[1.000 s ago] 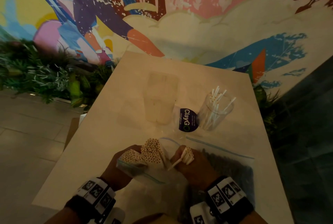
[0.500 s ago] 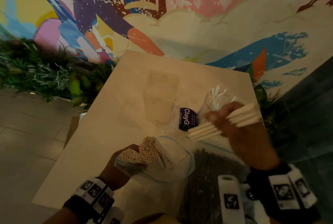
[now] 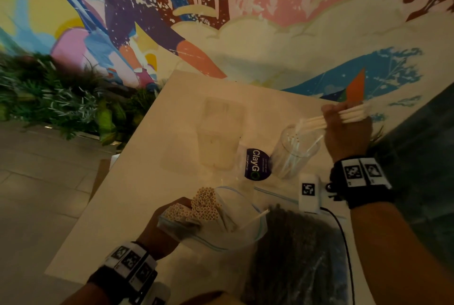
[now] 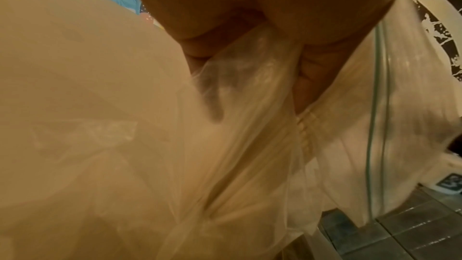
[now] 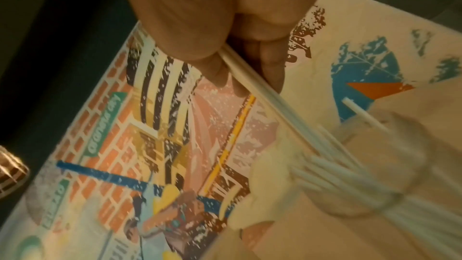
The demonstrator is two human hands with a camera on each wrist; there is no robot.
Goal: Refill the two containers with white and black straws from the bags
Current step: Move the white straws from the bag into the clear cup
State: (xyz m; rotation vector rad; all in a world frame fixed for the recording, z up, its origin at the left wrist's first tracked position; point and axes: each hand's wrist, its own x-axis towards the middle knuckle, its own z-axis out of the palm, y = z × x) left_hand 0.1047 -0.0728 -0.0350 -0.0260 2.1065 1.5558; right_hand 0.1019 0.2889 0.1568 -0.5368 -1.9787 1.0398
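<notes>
- our right hand (image 3: 346, 132) is curled round a small bunch of white straws (image 3: 319, 120), fingers and thumb wrapped across their middle so the bunch keeps together as one.
- we hold the bunch slanted, its lower ends pointing down into the mouth of the clear glass (image 3: 296, 152); that tilt, we judge, is there so the ends find the rim first and slide in beside the white straws already standing in the glass.
- the right wrist view shows one finger (image 5: 272, 62) pressed on the far side of the bunch, with the tips blurred over the glass; we cannot tell whether they touch it yet.
- our left hand (image 3: 169, 226) grips the bag of white straws (image 3: 233, 216), bunching the plastic below the opening; this props the straw ends up and keeps the mouth gaping for the next grab. it sits nearer to us than the glass and to its left.
- the left wrist view shows thumb and fingers squeezing crumpled film, little else.
- the bag of black straws (image 3: 299, 255) lies flat, nearer to us than the glass, untouched.
- a second clear container (image 3: 221, 137) stands left of the glass, and looks empty, likely meant for the black straws.
- a dark round label (image 3: 256, 164) sits just left of the glass base, all on the pale table (image 3: 147, 182).
</notes>
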